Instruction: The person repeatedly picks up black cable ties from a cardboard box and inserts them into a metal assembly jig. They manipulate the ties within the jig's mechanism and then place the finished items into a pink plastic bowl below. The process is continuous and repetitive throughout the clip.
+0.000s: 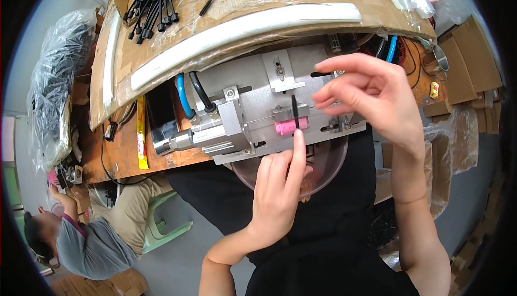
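A pink block point(284, 128) sits in a small metal holder point(282, 113) on a grey metal fixture plate point(264, 144). Across the pink block lies a thin black stick-like piece point(294, 104). My left hand point(276, 188) comes from below, its index finger stretched out with the tip at the near end of the black piece; its other fingers are bent and hold nothing visible. Above the plate's right side hovers my right hand point(371, 91), thumb and fingers curved and apart, nothing between them. To the left is a pneumatic cylinder point(212, 137) with blue and black hoses.
A cardboard sheet point(226, 32) with a white foam strip point(253, 35) overhangs the fixture's far side; several black rods with wider ends point(156, 13) rest on it. Below the plate is a clear bowl point(328, 169). Another person point(94, 242) sits at left near a green stool point(161, 228).
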The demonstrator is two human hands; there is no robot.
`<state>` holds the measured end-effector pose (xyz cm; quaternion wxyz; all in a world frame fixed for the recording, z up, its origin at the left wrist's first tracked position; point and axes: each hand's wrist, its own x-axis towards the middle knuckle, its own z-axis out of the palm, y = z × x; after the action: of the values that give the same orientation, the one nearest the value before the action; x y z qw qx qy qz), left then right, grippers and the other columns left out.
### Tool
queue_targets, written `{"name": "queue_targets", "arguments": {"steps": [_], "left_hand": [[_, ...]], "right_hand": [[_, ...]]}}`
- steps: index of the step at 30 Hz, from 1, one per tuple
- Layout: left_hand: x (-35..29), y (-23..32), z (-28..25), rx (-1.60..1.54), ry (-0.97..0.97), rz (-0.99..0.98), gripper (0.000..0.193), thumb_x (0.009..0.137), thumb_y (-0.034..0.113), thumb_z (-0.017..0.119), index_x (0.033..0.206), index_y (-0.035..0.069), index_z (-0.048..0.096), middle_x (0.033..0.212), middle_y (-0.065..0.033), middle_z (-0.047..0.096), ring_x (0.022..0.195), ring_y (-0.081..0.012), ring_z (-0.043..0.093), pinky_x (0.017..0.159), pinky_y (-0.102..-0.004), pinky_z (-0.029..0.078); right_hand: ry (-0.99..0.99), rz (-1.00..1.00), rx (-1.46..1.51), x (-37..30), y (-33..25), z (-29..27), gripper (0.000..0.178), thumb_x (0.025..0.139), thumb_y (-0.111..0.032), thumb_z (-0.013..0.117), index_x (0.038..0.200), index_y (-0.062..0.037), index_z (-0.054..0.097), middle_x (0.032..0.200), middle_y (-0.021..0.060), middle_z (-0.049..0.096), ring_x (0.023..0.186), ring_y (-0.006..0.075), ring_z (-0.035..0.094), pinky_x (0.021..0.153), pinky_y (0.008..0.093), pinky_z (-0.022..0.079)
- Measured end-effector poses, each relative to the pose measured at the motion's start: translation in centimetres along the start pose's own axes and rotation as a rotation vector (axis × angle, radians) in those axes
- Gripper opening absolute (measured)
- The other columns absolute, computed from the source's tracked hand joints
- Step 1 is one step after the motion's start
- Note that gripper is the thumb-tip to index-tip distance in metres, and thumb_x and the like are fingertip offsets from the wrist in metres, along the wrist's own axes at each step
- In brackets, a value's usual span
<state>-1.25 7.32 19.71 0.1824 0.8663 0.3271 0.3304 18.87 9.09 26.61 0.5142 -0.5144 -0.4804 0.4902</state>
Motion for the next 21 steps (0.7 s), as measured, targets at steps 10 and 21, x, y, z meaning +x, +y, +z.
{"name": "queue_targets", "arguments": {"steps": [10, 21], "left_hand": [[0.0, -0.9, 2.7, 0.241, -0.068, -0.047, 0.069, 0.075, -0.003, 0.070, 0.139, -0.006, 0.044, 0.093, -0.0108, 0.052, 0.085, -0.0264, 0.052, 0.076, -0.0378, 0.045], [1.1, -1.2, -2.1, 0.056, -0.025, -0.057, 0.072, 0.072, -0.002, 0.074, 0.139, 0.000, 0.048, 0.099, -0.0106, 0.055, 0.089, -0.0253, 0.054, 0.079, -0.0350, 0.048]], "right_hand": [[0.346, -0.209, -0.063, -3.1, 0.7, 0.6, 0.017, 0.096, -0.005, 0.057, 0.102, 0.0093, 0.065, 0.086, 0.0161, 0.070, 0.081, 0.0205, 0.071, 0.073, 0.0303, 0.061], [0.107, -0.490, -0.517, 4.2, -2.9, 4.4, 0.016, 0.095, -0.001, 0.057, 0.105, 0.0085, 0.065, 0.100, 0.0132, 0.069, 0.093, 0.0180, 0.068, 0.078, 0.0279, 0.057]]}}
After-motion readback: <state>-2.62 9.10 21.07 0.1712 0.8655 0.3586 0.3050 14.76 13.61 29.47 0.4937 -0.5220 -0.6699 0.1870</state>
